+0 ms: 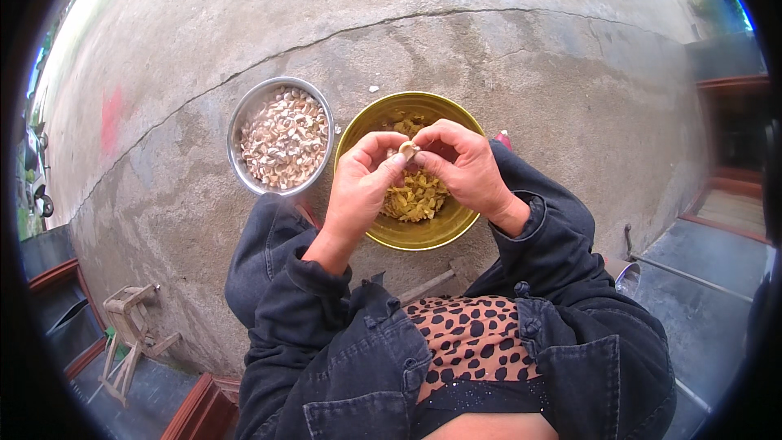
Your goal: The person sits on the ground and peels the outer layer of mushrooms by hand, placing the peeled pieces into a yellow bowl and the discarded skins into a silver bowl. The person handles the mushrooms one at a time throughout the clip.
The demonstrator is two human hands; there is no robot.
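Observation:
My left hand (365, 180) and my right hand (463, 166) meet over a yellow basin (449, 233). Between the thumb and forefinger of each is one small pale piece (409, 148), cream-coloured and curved; I cannot tell just what it is. Below my fingers, yellow-green flakes (416, 198) lie in the basin, partly hidden by both hands. Left of the basin stands a round metal bowl (234, 150) filled with many small pale pieces (286, 140), cream to pinkish brown, similar in size to the held one.
The containers stand on a cracked concrete floor (391, 49) between and beyond my knees. A wooden stool (131, 318) lies at lower left, near a red-brown wooden frame (198, 406). To the right is a container lying on its side (624, 274) by a metal rod (690, 278).

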